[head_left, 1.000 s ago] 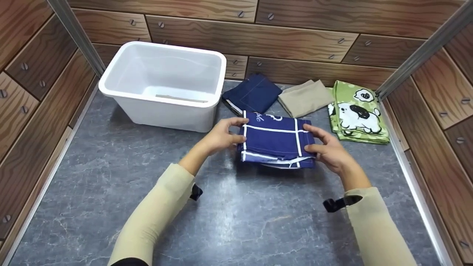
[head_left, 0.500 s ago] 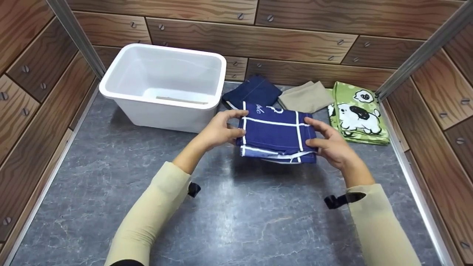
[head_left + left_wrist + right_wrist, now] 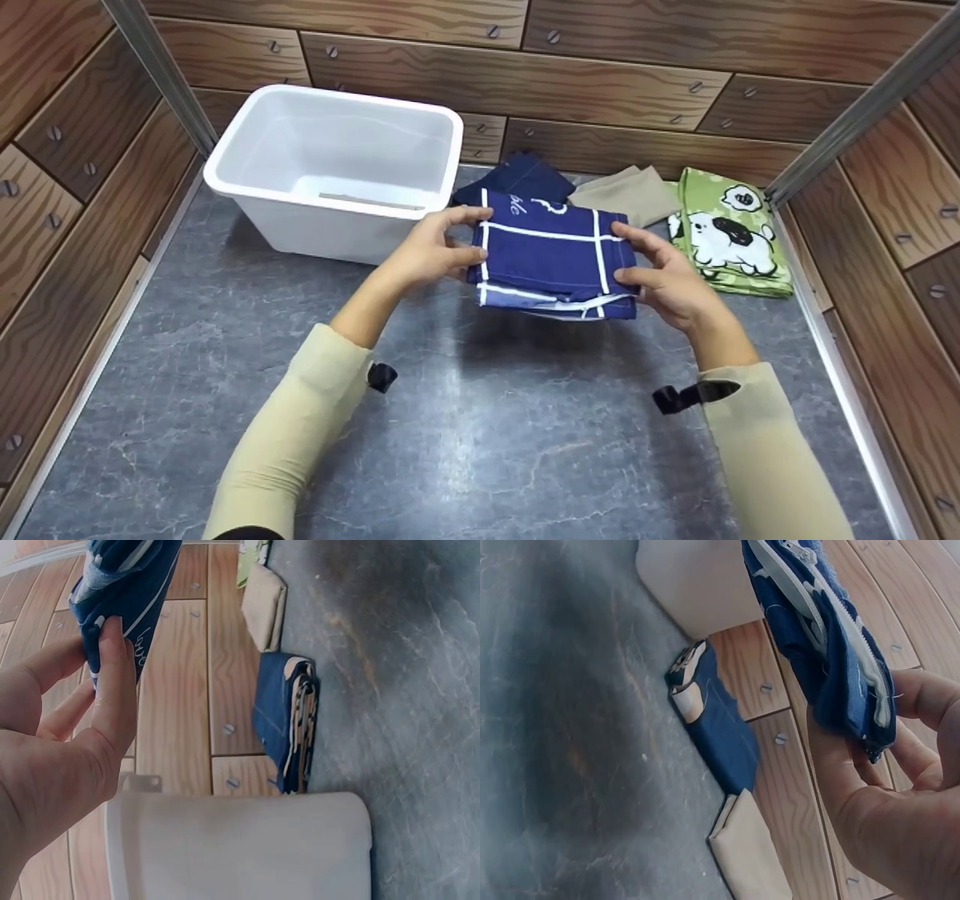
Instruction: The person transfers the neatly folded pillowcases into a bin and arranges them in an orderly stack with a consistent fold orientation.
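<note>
Between both hands hangs a folded navy zippered cloth cover [image 3: 544,251] with white lines and lettering, held level above the floor. My left hand [image 3: 433,251] pinches its left edge, thumb and fingers on either side of the fold. At the right edge my right hand [image 3: 671,281] grips it the same way. In the right wrist view a white zipper [image 3: 870,664] runs along the open end of the cover. Behind it, partly hidden, lie a folded dark blue cloth [image 3: 525,176] and a folded beige cloth [image 3: 626,196].
A white plastic bin [image 3: 337,236] stands at the back left, with a flat strip showing on its inner floor. Folded green fabric [image 3: 731,232] with a dog print lies at the back right. Wood-patterned walls [image 3: 600,75] enclose the grey marbled floor [image 3: 450,450].
Both hands have raised the folded cover and carried it away from me and slightly left, so it now overlaps more of the blue and beige cloths.
</note>
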### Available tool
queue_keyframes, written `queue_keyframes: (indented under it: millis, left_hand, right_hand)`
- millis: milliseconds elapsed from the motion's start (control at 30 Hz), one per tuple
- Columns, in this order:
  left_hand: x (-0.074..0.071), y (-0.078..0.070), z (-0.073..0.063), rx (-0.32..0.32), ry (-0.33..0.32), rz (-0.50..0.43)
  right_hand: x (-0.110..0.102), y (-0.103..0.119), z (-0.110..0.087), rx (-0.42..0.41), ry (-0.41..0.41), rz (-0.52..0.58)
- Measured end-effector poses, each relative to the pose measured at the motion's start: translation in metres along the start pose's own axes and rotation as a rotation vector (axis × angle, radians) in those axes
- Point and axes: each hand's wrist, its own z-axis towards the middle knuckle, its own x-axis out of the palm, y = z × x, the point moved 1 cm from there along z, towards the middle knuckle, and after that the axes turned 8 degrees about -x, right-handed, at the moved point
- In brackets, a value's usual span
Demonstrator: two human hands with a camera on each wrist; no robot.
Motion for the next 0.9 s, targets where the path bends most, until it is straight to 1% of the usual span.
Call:
queue_keyframes:
  millis: [33, 167, 367, 600, 800, 900]
  left_hand:
    - [-0.002, -0.001, -0.001, 0.005, -0.004, 0.007]
    - [-0.008, -0.006, -0.005, 0.011, -0.004, -0.012]
    - [-0.019, -0.013, -0.01, 0.041, -0.027, 0.012]
    - [-0.034, -0.019, -0.014, 0.013, -0.015, -0.073]
    - [-0.047, -0.023, -0.016, 0.018, -0.038, -0.05]
    - [-0.053, -0.024, -0.017, 0.021, -0.049, -0.058]
  right_hand:
    - [0.001, 0.001, 0.0, -0.002, 0.001, 0.001]
    - [0.007, 0.008, 0.004, -0.013, 0.011, 0.003]
    - [0.017, 0.018, 0.011, -0.029, 0.029, 0.003]
    - [0.031, 0.031, 0.022, -0.028, 0.041, 0.023]
    - [0.043, 0.04, 0.031, -0.024, 0.045, 0.011]
    - [0.048, 0.042, 0.035, -0.028, 0.046, 0.012]
